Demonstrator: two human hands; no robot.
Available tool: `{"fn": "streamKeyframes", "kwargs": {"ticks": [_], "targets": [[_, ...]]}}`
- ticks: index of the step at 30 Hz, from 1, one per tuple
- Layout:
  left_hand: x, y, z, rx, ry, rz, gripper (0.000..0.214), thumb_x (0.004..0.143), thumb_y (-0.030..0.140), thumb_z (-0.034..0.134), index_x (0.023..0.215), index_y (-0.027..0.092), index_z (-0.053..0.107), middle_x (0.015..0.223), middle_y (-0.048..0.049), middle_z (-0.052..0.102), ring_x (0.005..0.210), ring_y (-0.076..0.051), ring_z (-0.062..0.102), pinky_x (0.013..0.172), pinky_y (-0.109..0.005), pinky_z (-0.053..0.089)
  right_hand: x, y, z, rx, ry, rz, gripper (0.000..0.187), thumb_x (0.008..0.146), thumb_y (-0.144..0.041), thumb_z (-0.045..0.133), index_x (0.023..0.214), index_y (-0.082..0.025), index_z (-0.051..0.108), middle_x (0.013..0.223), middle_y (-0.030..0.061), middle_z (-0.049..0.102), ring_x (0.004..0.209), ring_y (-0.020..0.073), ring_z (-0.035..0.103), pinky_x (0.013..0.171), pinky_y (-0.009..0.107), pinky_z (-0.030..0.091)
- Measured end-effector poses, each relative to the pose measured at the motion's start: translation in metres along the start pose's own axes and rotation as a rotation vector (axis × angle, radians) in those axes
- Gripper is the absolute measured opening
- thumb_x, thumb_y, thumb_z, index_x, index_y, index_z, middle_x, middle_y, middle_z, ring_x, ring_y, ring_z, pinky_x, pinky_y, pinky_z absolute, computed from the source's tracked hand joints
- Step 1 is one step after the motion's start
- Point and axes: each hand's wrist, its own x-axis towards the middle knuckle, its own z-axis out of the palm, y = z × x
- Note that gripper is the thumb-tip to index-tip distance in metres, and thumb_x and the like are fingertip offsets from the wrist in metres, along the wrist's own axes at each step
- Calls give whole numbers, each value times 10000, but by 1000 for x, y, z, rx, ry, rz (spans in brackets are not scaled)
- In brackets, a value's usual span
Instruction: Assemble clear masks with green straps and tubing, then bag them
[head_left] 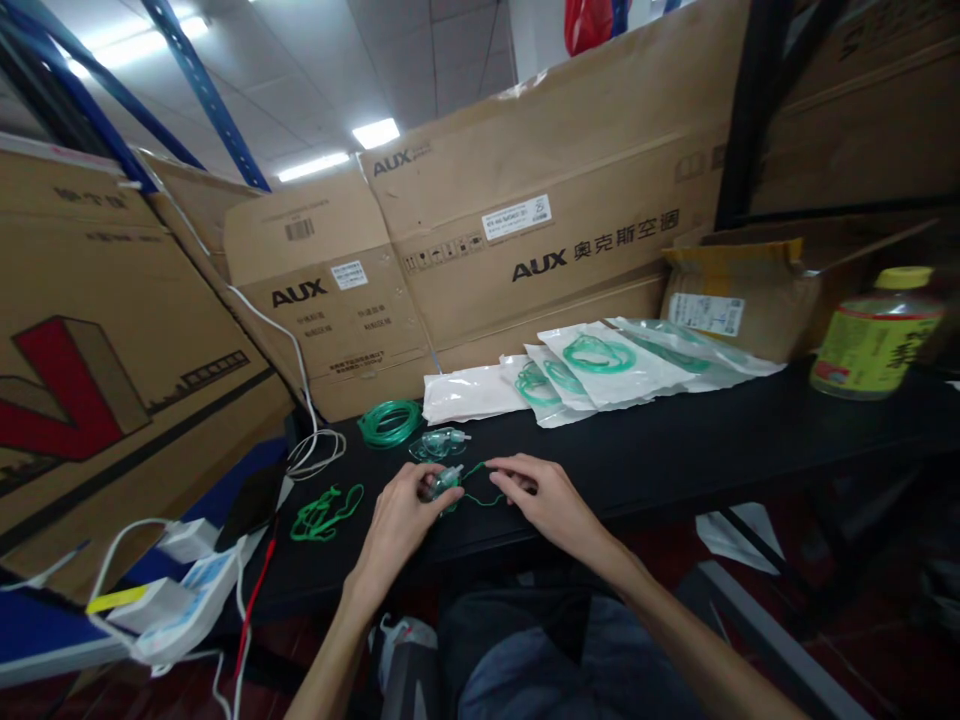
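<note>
Between the thumb and fingers of my left hand (409, 500) is a small clear plastic oxygen mask (448, 482). A green elastic cord (480, 500) runs from it toward my right hand (536, 490), whose fingertips pinch the cord. Just behind my left hand lies another clear mask piece (439, 443) on the black table. A coil of green tubing (390, 423) rests farther back. To the left is a loose bundle of green elastic cords (324, 515). My fingers partly cover the held mask.
White packets with green tubing (592, 360) overlap along the back of the table (675, 450). A yellow-labelled bottle (877, 335) and an open carton (739, 300) stand right. At left are a power strip (191, 610), cables and a dark phone-like slab (253, 503). Large cardboard (465, 280) walls the back.
</note>
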Motion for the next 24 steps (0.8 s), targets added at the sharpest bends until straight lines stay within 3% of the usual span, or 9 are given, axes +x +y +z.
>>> {"fn": "streamKeyframes", "kwargs": {"ticks": [3, 7, 11, 13, 16, 18, 24], "targets": [[1, 12, 6, -162, 29, 216, 367, 848, 386, 751, 1181, 239, 702, 1062, -48, 680, 939, -217, 679, 853, -317, 530, 8, 6, 1, 88, 29, 24, 438, 880, -370, 679, 1288, -212, 695, 1045, 67, 702, 755, 151, 645, 695, 271, 542], [7, 33, 13, -390, 16, 442, 328, 894, 291, 721, 1220, 267, 683, 1198, -50, 681, 1125, -215, 642, 1005, -343, 499, 13, 10, -2, 232, -13, 54, 453, 797, -389, 767, 1207, -197, 731, 1088, 72, 726, 821, 167, 674, 764, 293, 568], [14, 43, 30, -761, 25, 337, 379, 894, 332, 715, 1254, 232, 651, 1244, -78, 686, 1142, -223, 665, 990, -340, 534, 13, 10, -9, 380, -6, 125, 453, 834, -498, 729, 1158, -182, 736, 1022, 79, 768, 806, 190, 706, 753, 319, 583], [15, 42, 41, -903, 157, 221, 361, 916, 390, 680, 1219, 198, 639, 1165, -84, 708, 1020, -204, 704, 924, -324, 562, 14, 10, -12, 441, 30, 170, 449, 868, -545, 684, 1126, -179, 730, 1005, 87, 770, 802, 199, 727, 751, 327, 588], [12, 42, 52, -944, 332, 130, 300, 956, 438, 620, 1095, 174, 648, 966, -51, 710, 846, -163, 692, 840, -285, 563, 16, 11, -12, 508, 70, 223, 430, 883, -580, 658, 1051, -190, 726, 983, 83, 770, 790, 209, 750, 785, 354, 593], [9, 43, 55, -932, 309, 143, 293, 955, 438, 625, 1068, 173, 676, 930, -44, 707, 813, -159, 681, 812, -273, 558, 18, 12, -10, 532, 81, 239, 415, 856, -583, 694, 1011, -199, 733, 981, 73, 770, 798, 213, 750, 794, 357, 591], [4, 51, 52, -874, 144, 239, 305, 954, 415, 627, 1097, 180, 757, 1095, -80, 732, 805, -170, 689, 785, -284, 565, 18, 14, -8, 566, 64, 243, 384, 816, -557, 752, 981, -210, 756, 1028, 61, 768, 904, 231, 731, 860, 376, 581]]}}
